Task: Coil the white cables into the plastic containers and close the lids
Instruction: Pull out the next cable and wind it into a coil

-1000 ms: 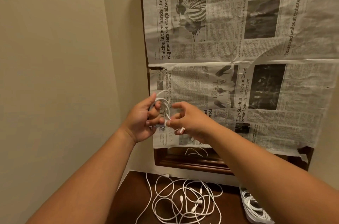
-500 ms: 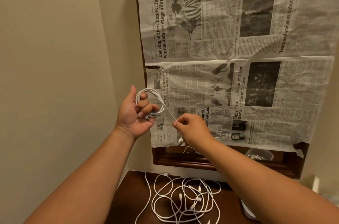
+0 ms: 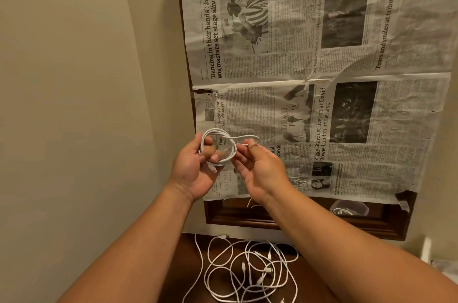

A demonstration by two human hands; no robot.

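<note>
Holding a small coil of white cable [image 3: 216, 130] up at chest height, the left hand [image 3: 193, 168] has its fingers curled through the ring, and its thumb stands up along the ring's left side. The coil has several turns bunched together, and one plug end pokes out below the fingers near the palm. A short loose end leaves the top of the coil and runs right to the right hand [image 3: 262, 173], which sits just beside the left with its palm turned towards the camera. That end bends round the crooked index finger, and the finger and thumb appear to pinch it; the other fingers of that hand are half curled and hold nothing. Both forearms reach up from the bottom of the view. Behind the hands, sheets of newspaper [image 3: 285, 67] cover most of a dark wooden frame [image 3: 247, 218] that stands against a plain beige wall [image 3: 74, 79]. In the uncovered strip under the paper's lower edge a clear plastic container [image 3: 350, 208] shows, with some white cable inside it; whether it has a lid on cannot be told. Below the hands, well apart from them, a tangle of loose cables [image 3: 267, 270] lies spread on a dark brown table [image 3: 188, 265], with several white plug ends showing among the loops and one strand trailing off towards the near left edge.
</note>
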